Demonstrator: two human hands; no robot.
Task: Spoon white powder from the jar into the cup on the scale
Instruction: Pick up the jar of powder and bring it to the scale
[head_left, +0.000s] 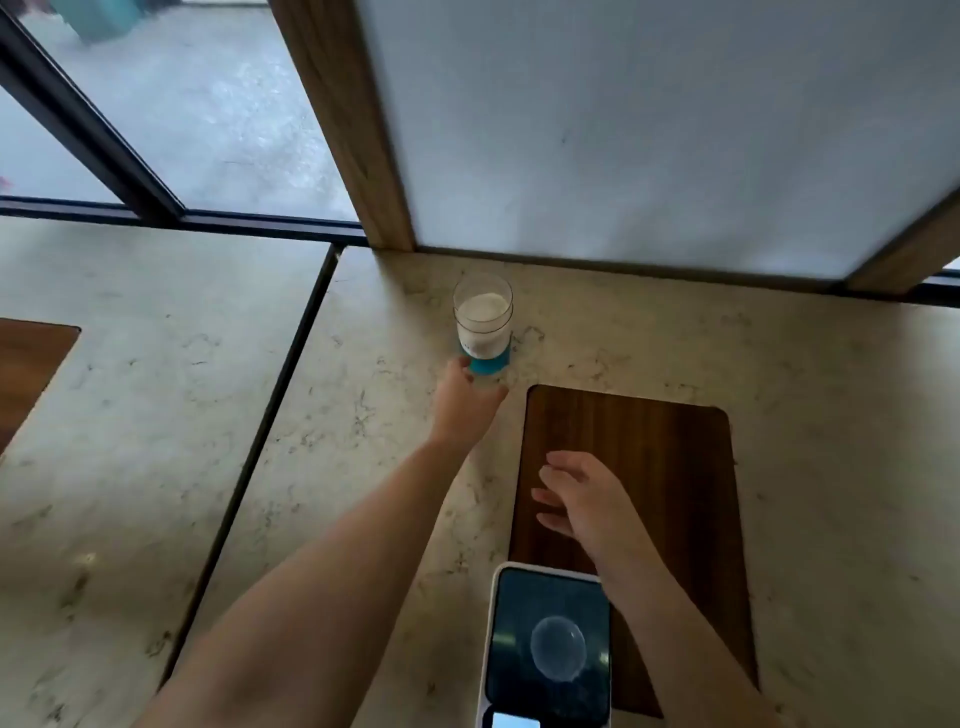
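A clear glass jar (483, 317) with a blue base stands on the marble counter near the back wall panel, its lid off, white powder filling most of it. My left hand (465, 402) is stretched out to it, thumb and fingers closed around the blue base. My right hand (579, 501) hovers over the dark wooden inlay with its fingers spread and nothing in it. At the near edge sits a white-framed scale (519, 587) with a dark glass top. A clear cup (558, 647) stands on it, seen from above. No spoon is in view.
The dark wooden inlay (649, 457) is set into the marble counter (805, 415) right of the jar. A frosted panel with a wooden frame (343, 119) rises behind the jar. A dark gap (280, 415) separates this counter from another on the left.
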